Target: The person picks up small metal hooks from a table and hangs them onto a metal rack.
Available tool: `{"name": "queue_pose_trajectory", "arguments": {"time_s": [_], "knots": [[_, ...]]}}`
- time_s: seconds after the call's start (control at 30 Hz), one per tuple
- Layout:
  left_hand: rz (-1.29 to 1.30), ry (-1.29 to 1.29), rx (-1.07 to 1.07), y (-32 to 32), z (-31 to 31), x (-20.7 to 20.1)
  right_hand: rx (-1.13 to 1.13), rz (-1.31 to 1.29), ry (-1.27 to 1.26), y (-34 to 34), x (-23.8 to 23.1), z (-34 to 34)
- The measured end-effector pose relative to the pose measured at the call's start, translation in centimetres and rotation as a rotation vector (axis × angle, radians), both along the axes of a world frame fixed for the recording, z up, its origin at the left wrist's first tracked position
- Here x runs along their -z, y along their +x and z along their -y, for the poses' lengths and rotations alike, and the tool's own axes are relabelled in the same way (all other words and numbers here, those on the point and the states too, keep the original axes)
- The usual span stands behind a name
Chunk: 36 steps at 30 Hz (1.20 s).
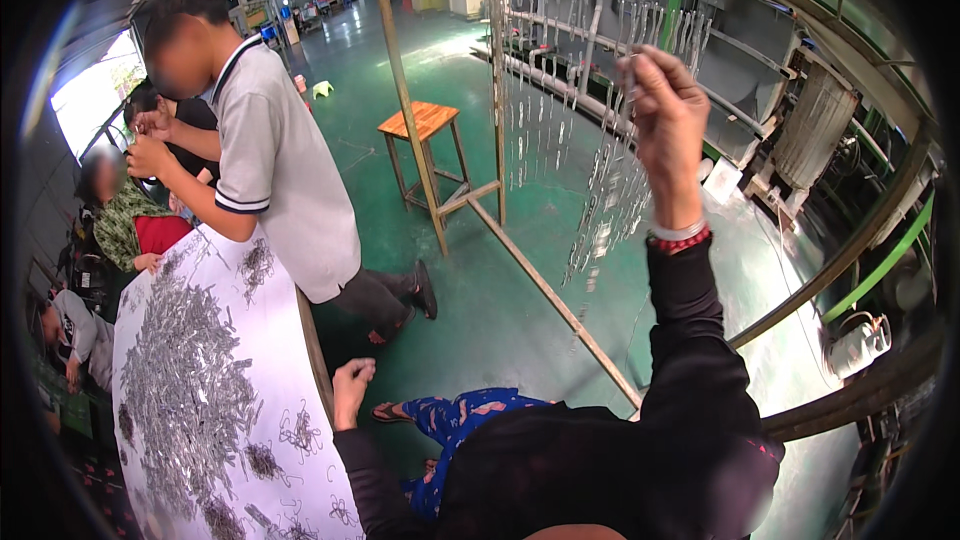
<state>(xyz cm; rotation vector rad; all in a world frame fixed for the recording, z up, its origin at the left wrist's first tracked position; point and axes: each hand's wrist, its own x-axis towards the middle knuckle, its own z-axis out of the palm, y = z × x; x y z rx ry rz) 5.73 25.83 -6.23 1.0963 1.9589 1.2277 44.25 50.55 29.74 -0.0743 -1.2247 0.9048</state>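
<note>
My right hand (665,120) is raised high, fingers pinched on a thin wire hook (630,65) among several hanging strands of small metal parts (600,190) on a rack frame. A red bead bracelet and a silver band sit on that wrist. My left hand (350,385) is low, fingers curled closed, resting at the edge of a round table covered in white paper (300,480). Heaps of small grey metal clips (190,370) lie spread over that paper.
A person in a grey polo shirt (270,160) stands at the table's far side with raised hands. Other people sit at the left (120,220). A wooden stool (425,125) stands on the green floor. Frame bars (540,285) run diagonally across the floor.
</note>
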Motion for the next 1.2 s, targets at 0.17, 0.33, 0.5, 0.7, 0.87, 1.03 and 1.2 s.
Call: {"name": "queue_pose_trajectory", "arguments": {"time_s": [0.17, 0.33, 0.5, 0.7, 0.87, 1.03, 1.2], "knots": [[0.111, -0.237, -0.122, -3.4, 4.8, 4.5, 0.136, -0.123, -0.001, 7.4, -3.7, -6.6], [0.312, -0.256, -0.103, -3.6, 7.9, 3.2, 0.227, -0.118, -0.032, 13.8, -7.0, -12.4], [0.412, -0.168, -0.183, -2.5, 7.0, 2.1, 0.320, -0.085, -0.048, 19.9, -10.8, -15.5], [0.416, -0.147, -0.213, -2.1, 6.6, 2.4, 0.386, 0.049, -0.120, 23.9, -14.1, -20.2], [0.428, -0.116, -0.264, -2.6, 8.7, 2.5, 0.445, 0.148, -0.111, 20.4, -16.0, -24.8], [0.205, 0.012, 0.207, -0.4, 6.2, -1.8, 0.769, 0.587, 0.325, 16.1, -12.8, -18.0], [0.018, 0.127, -0.042, -3.1, 6.5, 4.9, 0.680, 0.399, -0.024, 12.7, 1.0, -12.9]]}}
